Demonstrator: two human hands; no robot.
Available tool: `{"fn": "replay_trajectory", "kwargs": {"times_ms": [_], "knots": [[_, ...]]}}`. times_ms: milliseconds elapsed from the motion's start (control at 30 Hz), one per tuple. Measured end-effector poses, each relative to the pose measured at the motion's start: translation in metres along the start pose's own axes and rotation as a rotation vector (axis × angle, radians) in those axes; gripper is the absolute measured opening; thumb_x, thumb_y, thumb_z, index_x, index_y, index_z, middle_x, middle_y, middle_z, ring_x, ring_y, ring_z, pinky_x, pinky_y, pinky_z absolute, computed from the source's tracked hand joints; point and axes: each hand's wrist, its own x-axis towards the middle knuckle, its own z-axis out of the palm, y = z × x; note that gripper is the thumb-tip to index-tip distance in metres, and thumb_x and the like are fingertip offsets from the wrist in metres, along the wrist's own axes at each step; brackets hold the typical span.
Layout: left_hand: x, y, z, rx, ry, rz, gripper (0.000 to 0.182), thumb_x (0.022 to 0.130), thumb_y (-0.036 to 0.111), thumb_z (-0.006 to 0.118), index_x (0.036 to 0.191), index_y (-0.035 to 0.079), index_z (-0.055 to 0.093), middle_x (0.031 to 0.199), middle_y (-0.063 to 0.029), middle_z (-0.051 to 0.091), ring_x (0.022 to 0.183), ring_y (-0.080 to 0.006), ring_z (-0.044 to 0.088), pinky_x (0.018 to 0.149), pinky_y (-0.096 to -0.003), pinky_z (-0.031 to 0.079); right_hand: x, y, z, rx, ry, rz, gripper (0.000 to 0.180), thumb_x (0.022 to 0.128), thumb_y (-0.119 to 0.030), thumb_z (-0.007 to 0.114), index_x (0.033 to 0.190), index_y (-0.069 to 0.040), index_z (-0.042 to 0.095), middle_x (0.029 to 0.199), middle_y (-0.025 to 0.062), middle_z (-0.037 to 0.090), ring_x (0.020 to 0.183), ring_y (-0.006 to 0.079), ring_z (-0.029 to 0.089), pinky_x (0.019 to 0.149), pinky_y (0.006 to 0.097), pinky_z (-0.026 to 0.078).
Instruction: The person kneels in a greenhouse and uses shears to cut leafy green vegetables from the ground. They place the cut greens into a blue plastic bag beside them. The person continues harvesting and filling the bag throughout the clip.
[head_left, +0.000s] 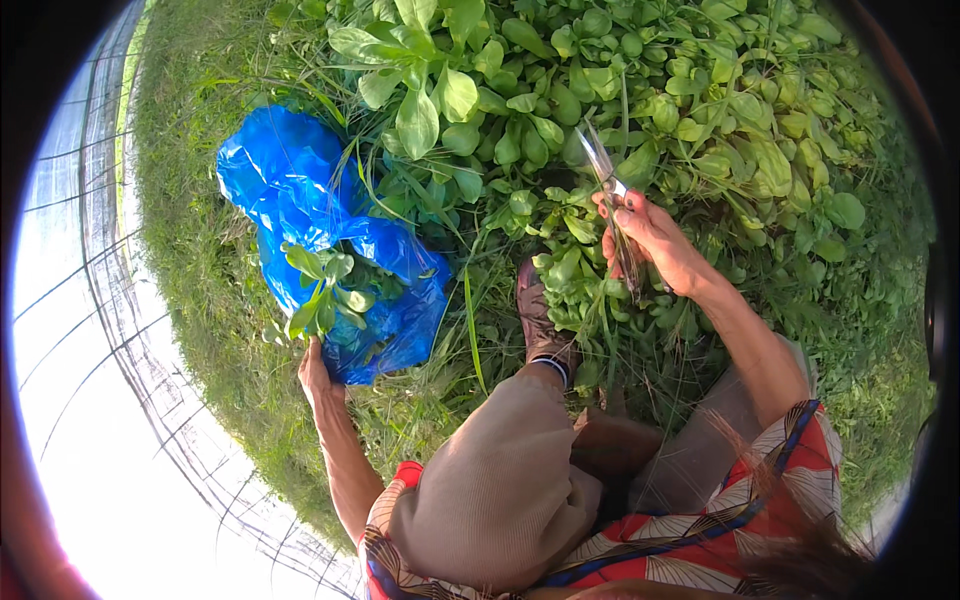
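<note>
My left hand (321, 369) is at the near left edge of a crumpled blue plastic bag (289, 172). It grips the base of a cut leafy green rosette (328, 292), whose leaves stand over the bag's mouth; part of the fingers is hidden. More greens (382, 281) lie inside the bag. To the right, my right hand (649, 236) is closed around a pair of metal scissors (600, 159). Their blades point away from me over the leafy plants, with the tips slightly apart. Some thin dry stems (624, 262) run along the palm under the fingers.
Dense low leafy greens (517, 112) fill the far side, yellower toward the right (772, 165). Long grass and weeds (225, 300) surround the bag. My shoe (534, 307) is planted between bag and plants. A bright translucent wall with dark framing (97, 300) curves along the left.
</note>
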Motion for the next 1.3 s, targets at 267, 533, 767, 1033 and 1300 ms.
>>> {"fn": "replay_trajectory", "kwargs": {"times_ms": [267,533,767,1033,1300], "knots": [[-0.02,-0.001,-0.11,0.133,0.408,0.077,0.035,0.088,0.03,0.072,0.107,0.0,0.071,0.09,-0.0084,0.069,0.073,-0.0216,0.066,0.057,-0.0376,0.056,0.005,0.005,0.0,-0.001,-0.03,-0.048,0.052,0.106,-0.034,0.051,0.142,0.001,0.038,0.1,0.0073,0.056,0.073,0.0141,0.062,0.066,0.031,0.055],[-0.087,0.084,0.072,1.149,0.498,1.297,0.046,0.097,0.021,0.062,0.138,0.002,0.055,0.136,-0.0227,0.054,0.121,-0.0373,0.055,0.096,-0.0487,0.049,0.007,0.006,-0.004,-0.044,-0.045,-0.013,0.046,0.106,-0.035,0.05,0.136,-0.001,0.042,0.09,0.0093,0.06,0.07,0.0159,0.064,0.065,0.0315,0.055],[-0.195,0.101,0.334,0.821,-0.612,1.969,0.042,0.082,0.004,0.066,0.123,0.004,0.065,0.13,-0.017,0.059,0.127,-0.0366,0.052,0.11,-0.0495,0.04,0.01,-0.006,-0.006,-0.036,0.066,-0.023,0.041,0.107,-0.04,0.046,0.125,-0.003,0.047,0.082,0.0085,0.06,0.057,0.0159,0.063,0.053,0.0287,0.054],[-0.148,0.082,0.374,1.207,-0.501,1.881,0.032,0.081,0.019,0.073,0.11,0.008,0.068,0.139,-0.0184,0.052,0.138,-0.0377,0.041,0.106,-0.0595,0.037,-0.003,-0.027,-0.011,-0.037,0.03,-0.051,0.039,0.109,-0.042,0.039,0.117,-0.005,0.047,0.078,0.0067,0.062,0.054,0.0139,0.064,0.052,0.0259,0.052],[-0.105,0.085,0.355,1.153,-0.44,1.879,0.032,0.082,0.013,0.073,0.112,0.006,0.067,0.139,-0.0144,0.053,0.133,-0.0354,0.048,0.095,-0.0569,0.045,0.052,-0.041,0.003,-0.109,-0.157,0.079,0.046,0.106,-0.048,0.043,0.104,-0.003,0.053,0.077,0.0105,0.064,0.053,0.0165,0.066,0.046,0.0277,0.052]]}}
